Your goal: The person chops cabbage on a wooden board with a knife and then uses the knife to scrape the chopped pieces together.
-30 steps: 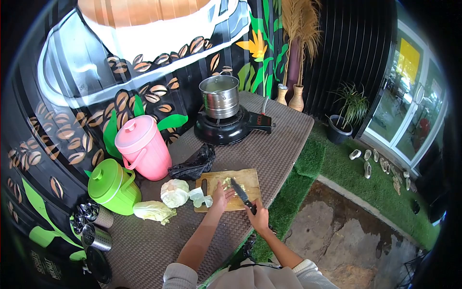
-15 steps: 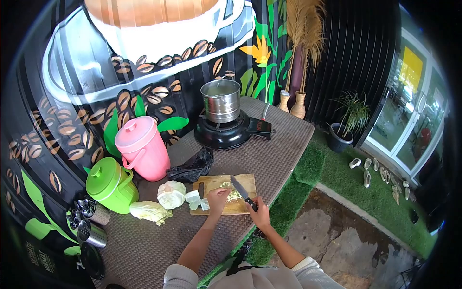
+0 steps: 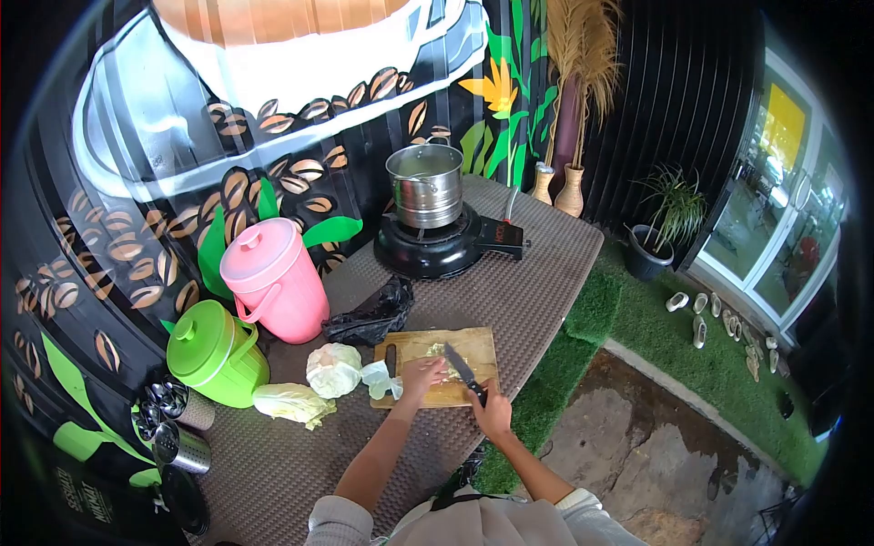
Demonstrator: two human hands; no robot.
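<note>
My right hand [image 3: 492, 413] grips the black handle of a kitchen knife [image 3: 462, 368], its blade tilted up and to the left over the wooden cutting board [image 3: 478, 344]. My left hand [image 3: 424, 377] is beside the blade, fingers stretched toward it, with nothing visible in them. Finely chopped pale bits [image 3: 436, 349] lie on the board around the fingers and blade, partly hidden by them. Small translucent containers [image 3: 376, 376] sit at the board's left edge. Left of these are a round cabbage [image 3: 333, 369] and an elongated pale leafy cabbage [image 3: 293, 404].
A steel pot [image 3: 425, 188] stands on a black portable stove [image 3: 428, 247] at the back. A black plastic bag [image 3: 371, 314] lies behind the board. On the left are a pink lidded jug [image 3: 284, 289], a green lidded jug [image 3: 215, 353] and a metal utensil holder [image 3: 180, 446].
My left hand has shifted slightly, its fingers now stretched further toward the blade. The knife stays in my right hand, its blade angled a little more steeply. The whole view has shifted slightly.
</note>
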